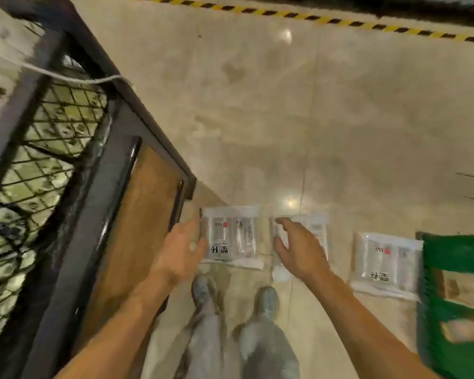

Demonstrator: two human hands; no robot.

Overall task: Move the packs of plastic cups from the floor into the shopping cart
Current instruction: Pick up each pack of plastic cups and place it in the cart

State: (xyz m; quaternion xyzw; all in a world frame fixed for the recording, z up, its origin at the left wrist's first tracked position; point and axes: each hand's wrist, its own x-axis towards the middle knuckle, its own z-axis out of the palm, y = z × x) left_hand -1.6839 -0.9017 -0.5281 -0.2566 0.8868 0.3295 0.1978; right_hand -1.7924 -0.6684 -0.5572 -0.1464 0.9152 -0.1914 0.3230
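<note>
Three clear packs of plastic cups lie in a row on the tiled floor: a left pack, a middle pack and a right pack. My left hand hovers open at the left edge of the left pack, fingers spread. Over the middle pack my right hand is spread open and covers most of it; contact is unclear. The shopping cart, a dark metal frame with wire mesh sides and a wooden base, stands at the left.
A green crate with packaged goods sits on the floor at the right, beside the right pack. My feet stand just below the packs. Yellow-black hazard tape runs along the far floor. A white cord hangs across the cart.
</note>
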